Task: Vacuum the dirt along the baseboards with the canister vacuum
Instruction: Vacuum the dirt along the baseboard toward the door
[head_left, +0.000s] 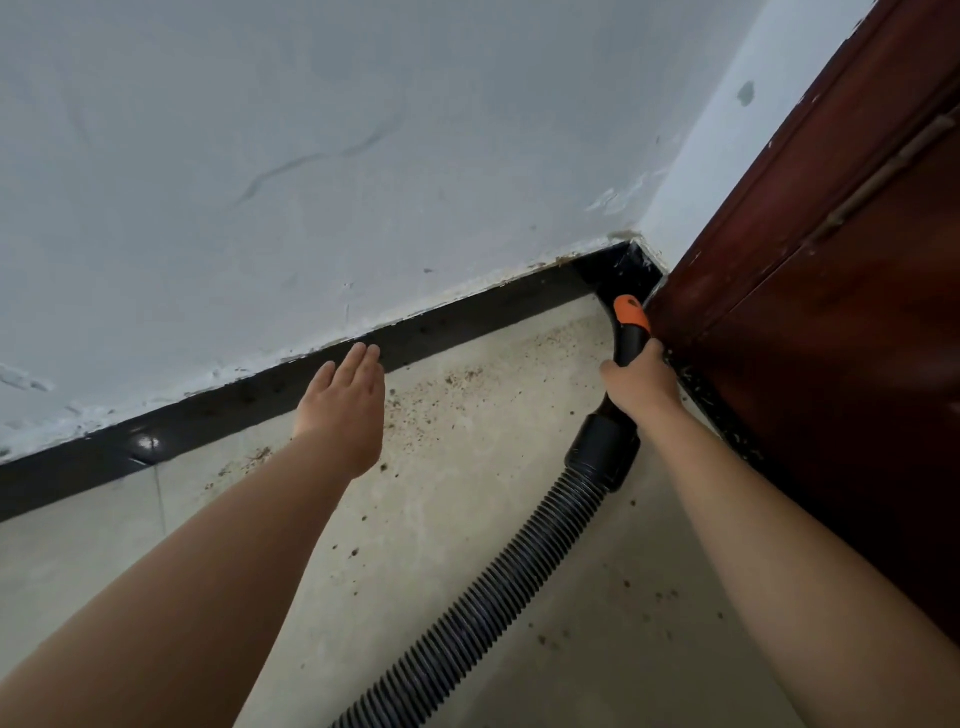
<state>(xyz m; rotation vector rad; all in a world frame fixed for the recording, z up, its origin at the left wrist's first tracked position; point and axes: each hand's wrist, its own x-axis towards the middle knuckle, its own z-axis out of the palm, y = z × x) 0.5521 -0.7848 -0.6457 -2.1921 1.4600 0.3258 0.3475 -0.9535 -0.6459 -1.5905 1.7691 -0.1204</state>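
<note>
The right hand (641, 382) grips the vacuum nozzle (630, 332), aimed at the 1 o'clock corner. The left hand (345, 410) hovers flat, fingers together, over dirt (457, 382) beside the baseboard (441, 322).

Pale scuffed wall (311, 156), beige tiled floor (597, 597), dark red wooden door (831, 312) at right.

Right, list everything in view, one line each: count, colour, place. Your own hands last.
wall: one, pale grey-white, upper left, paint chipped along its foot
baseboard: one strip, glossy black, running to the corner
door: one, dark red-brown, right side
floor: one, beige, lower middle
dirt: scattered brown specks, on the floor near the baseboard
vacuum nozzle: one, black with orange tip, aimed into the corner
hose: one, black ribbed, trailing toward the bottom edge
left hand: flat, held above the floor
right hand: grips the nozzle
</note>
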